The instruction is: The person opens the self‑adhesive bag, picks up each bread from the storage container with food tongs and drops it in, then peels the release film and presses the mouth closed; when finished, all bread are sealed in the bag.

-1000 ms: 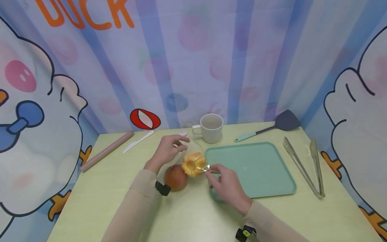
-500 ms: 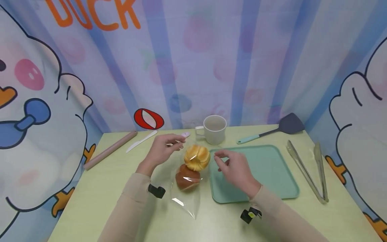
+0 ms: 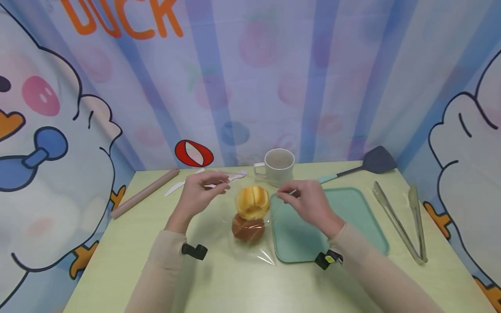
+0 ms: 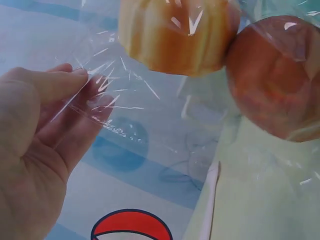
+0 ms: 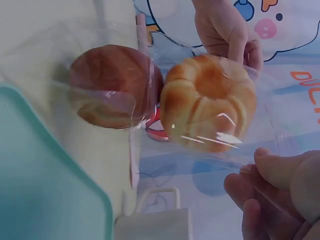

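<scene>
Glare on bag [image 3: 256, 253] (white streaks), dim wrist views

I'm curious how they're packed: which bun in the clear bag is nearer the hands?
The golden, grooved bun; the smooth brown bun is farther from the left hand and right hand, which pinch the clear bag.

Left sleeve [image 3: 158, 265], farther from the tray [image 3: 358, 221]: plain beige, lightly creased from where I stand, ending short of the bare left hand [image 3: 197, 191]; left wrist unit [image 3: 199, 252], blocky, black. Right sleeve [image 3: 373, 261], nearer the tray: matching beige; bare right hand [image 3: 309, 202]; right wrist unit [image 3: 322, 261], also black, marked by a yellow-green patch [image 3: 329, 258].
</scene>
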The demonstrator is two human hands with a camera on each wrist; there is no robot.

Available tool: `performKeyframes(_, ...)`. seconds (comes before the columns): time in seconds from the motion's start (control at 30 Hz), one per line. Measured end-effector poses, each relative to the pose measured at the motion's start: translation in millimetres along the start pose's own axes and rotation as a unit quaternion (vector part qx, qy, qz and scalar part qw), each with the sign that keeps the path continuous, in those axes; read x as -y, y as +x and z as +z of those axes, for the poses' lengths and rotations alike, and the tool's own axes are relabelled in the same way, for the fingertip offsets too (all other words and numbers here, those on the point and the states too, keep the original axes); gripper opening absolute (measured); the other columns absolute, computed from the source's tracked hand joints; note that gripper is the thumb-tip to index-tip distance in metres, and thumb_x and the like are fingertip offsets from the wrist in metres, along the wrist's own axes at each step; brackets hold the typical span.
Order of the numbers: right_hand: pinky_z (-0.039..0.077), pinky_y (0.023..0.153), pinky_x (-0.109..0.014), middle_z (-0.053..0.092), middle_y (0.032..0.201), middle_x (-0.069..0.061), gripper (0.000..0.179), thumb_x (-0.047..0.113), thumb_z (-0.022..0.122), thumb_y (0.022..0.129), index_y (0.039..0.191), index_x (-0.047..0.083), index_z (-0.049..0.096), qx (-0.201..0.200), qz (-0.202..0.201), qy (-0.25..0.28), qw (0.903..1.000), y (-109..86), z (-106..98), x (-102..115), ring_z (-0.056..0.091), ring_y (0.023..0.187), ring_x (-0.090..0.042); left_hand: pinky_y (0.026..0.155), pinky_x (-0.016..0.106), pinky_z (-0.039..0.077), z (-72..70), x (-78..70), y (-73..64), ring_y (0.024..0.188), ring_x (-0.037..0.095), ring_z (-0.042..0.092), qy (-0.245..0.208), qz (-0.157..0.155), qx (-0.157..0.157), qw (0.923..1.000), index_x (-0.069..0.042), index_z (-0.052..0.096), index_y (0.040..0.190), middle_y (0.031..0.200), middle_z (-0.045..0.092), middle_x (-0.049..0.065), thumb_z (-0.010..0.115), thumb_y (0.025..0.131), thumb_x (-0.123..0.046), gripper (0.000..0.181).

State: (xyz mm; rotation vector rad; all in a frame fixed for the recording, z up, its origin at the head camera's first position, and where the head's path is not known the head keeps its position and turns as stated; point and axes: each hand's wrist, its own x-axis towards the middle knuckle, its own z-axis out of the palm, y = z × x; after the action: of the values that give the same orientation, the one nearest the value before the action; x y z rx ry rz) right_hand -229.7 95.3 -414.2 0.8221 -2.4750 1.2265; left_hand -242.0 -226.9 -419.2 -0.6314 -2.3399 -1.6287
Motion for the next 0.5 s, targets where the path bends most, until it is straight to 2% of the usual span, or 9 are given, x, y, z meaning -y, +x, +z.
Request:
performKeyframes(0.2,0.062,0.067,-0.033,0.080,0.087,-0.001,0.004,0.006,0.082,0.091,0.093,0.010,0.082,-0.015,-0.041,-0.026,0.9987,9.6,-12,6,0.075,0.073,-0.015,0.078,0.037,0.065,-5.7,-7.6,-4.4,0.087,0.024,0.078,-0.058,0.017,-0.026,0.9978,0.005,0.077,0.107,0.103,0.075,0.029,0.075,0.092,0.008,0.015)
performKeyframes(0.33,0.062,0.068,-0.034,0.079,0.088,-0.002,0.009,0.002,0.083,0.088,0.090,0.011,0.082,-0.036,-0.072,-0.030,0.9963,13.9,-17,10,0.075,0.077,-0.016,0.079,0.036,0.065,-7.4,-12.8,-7.6,0.087,0.019,0.078,-0.070,0.032,-0.042,0.9962,0.006,0.076,0.109,0.103,0.077,0.021,0.074,0.092,0.010,0.018)
performKeyframes(0.5,0.062,0.065,-0.027,0.077,0.096,-0.007,0.013,-0.004,0.086,0.083,0.087,0.008,0.083,-0.078,-0.121,0.006,0.9896,18.9,-17,16,0.075,0.086,-0.021,0.077,0.033,0.064,-11.8,-19.5,-12.9,0.085,0.014,0.078,-0.077,0.066,-0.087,0.9910,0.009,0.075,0.110,0.099,0.079,0.013,0.074,0.090,0.013,0.021)
